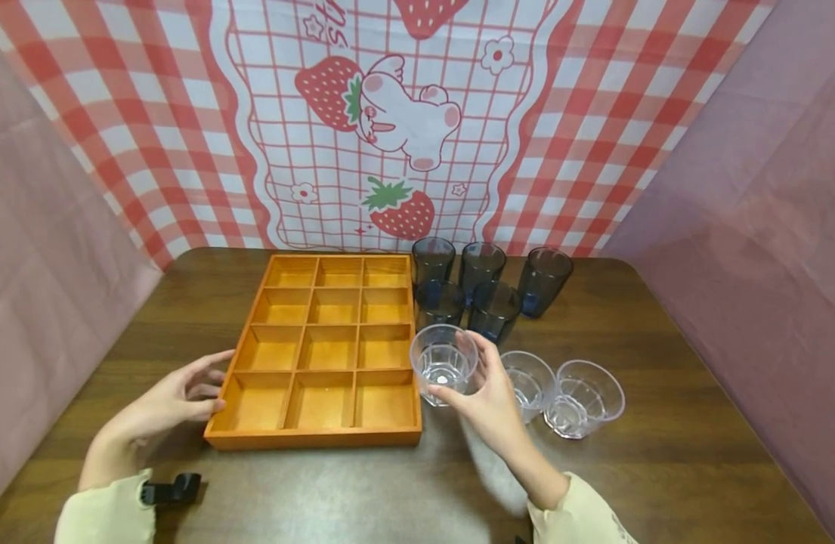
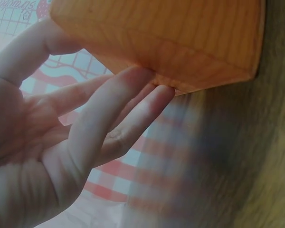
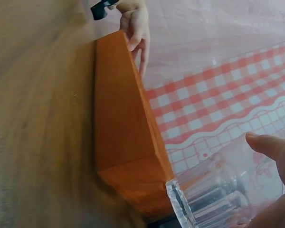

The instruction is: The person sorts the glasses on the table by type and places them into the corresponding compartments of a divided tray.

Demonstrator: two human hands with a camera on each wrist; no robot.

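Note:
A wooden tray (image 1: 315,438) divided into several square compartments lies on the table. At its left wall is my left hand (image 1: 175,397), its fingertips and thumb touching the outer side. In the left wrist view the fingers (image 2: 109,109) reach against the wood without curling round it. My right hand (image 1: 488,393) grips a clear plastic cup (image 1: 436,366) by its side, thumb in front and fingers behind. That cup stands upright at the tray's right edge; the right wrist view shows its faceted base (image 3: 183,206) close to the tray's corner.
Several dark tinted cups (image 1: 545,279) stand behind my right hand, along the tray's right side. Two more clear cups (image 1: 583,400) are to the right of the hand. A checked strawberry-print cloth (image 1: 417,113) hangs behind the brown table (image 1: 662,453).

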